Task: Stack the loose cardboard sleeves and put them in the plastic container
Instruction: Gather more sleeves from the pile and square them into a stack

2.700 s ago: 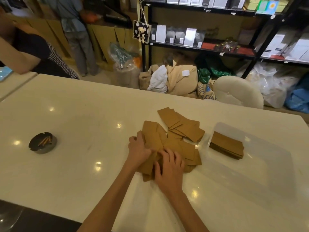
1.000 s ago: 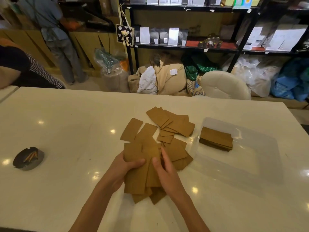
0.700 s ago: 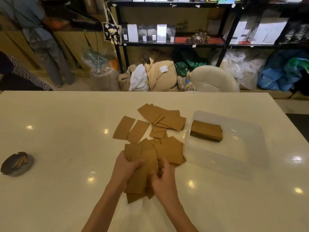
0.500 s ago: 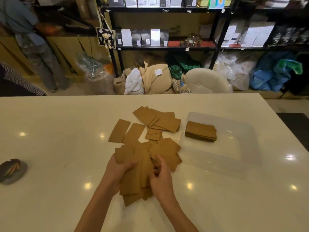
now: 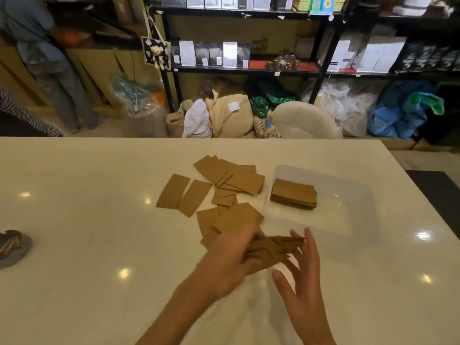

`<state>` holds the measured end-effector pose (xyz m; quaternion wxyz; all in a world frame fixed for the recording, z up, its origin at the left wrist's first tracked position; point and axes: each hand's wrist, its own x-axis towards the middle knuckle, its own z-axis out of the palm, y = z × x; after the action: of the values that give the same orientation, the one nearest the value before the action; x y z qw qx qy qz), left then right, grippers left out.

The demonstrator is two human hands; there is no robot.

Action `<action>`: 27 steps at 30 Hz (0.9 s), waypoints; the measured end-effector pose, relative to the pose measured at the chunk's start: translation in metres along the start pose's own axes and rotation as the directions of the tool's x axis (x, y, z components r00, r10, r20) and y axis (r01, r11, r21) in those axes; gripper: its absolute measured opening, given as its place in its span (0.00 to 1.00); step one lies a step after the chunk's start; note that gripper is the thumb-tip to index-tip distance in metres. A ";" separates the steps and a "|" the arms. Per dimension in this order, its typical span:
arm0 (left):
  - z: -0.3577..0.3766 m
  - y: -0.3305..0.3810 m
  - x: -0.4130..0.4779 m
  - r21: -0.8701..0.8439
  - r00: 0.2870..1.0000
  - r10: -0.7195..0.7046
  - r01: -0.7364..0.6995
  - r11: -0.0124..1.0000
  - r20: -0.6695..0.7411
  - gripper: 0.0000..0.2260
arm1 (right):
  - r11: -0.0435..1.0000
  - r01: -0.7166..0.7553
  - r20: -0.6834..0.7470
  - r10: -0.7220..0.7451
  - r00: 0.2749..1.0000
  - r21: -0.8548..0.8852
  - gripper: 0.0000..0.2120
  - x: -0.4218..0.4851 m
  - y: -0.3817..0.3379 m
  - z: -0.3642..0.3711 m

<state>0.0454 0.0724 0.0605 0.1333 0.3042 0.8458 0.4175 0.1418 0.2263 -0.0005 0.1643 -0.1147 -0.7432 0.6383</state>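
Shop bg: black shelving (image 5: 249, 69) w/ boxes and jars along the back. Sacks (image 5: 224, 115) and plastic bags (image 5: 343, 105) lie on the floor under it. Cream chair (image 5: 303, 120) stands behind the table, and a person (image 5: 42, 58) stands far left at a counter.

White glossy table (image 5: 74, 220) fills the lower frame, w/ light spots reflected on it.

Clear plastic container (image 5: 353, 227) sits on the table right of centre, top open. Inside, at its left end, lies a neat flat stack (image 5: 293, 194) of brown cardboard sleeves.

Loose sleeves (image 5: 236, 179) are spread on the table just left of the container. There's an overlapping heap at the far side, two side by side left of the heap, and a few more near the hands.

Left hand (image 5: 231, 265) comes in from bottom centre, motion-blurred. Its fingers are closed round a bundle (image 5: 271, 247) of sleeves held roughly edge-on, near the container's front-left corner. Bundle is uneven, ends fanned, not squared. Can't tell if it rests on the table.

Right hand (image 5: 303, 277) is just beside the bundle's right end, palm toward it. Its fingers are straight and spread, holding nothing. Can't tell if the fingertips touch the cardboard.

Small dark ashtray (image 5: 10, 247) sits at the table's left edge, well apart from the sleeves, partly cut off by the frame.
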 end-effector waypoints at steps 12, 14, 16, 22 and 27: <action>0.041 0.018 0.040 0.382 0.974 0.067 -0.148 0.912 0.218 0.35 | 0.980 -0.195 -0.274 0.181 0.944 -0.025 0.28 -0.015 0.026 -0.042; 0.042 0.018 0.038 0.386 0.968 0.049 -0.144 0.911 0.247 0.35 | 0.982 -0.175 -0.213 0.158 0.964 -0.066 0.26 -0.017 0.026 -0.047; 0.048 0.019 0.033 0.418 0.957 0.115 -0.222 0.881 0.266 0.35 | 0.982 -0.125 -0.140 0.106 0.984 -0.138 0.28 -0.022 0.027 -0.047; 0.060 0.017 0.029 0.439 0.948 0.186 -0.286 0.852 0.258 0.32 | 0.988 -0.133 -0.126 0.142 0.982 0.081 0.32 -0.036 0.034 -0.042; 0.068 0.011 0.017 0.447 0.926 0.291 -0.373 0.813 0.242 0.35 | 0.988 -0.087 0.011 0.089 0.996 -0.124 0.37 -0.037 0.037 -0.030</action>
<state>0.0691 0.1308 0.0274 0.0461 0.5039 0.8429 0.1827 0.1861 0.2453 -0.0372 0.1226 -0.1521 -0.7769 0.5986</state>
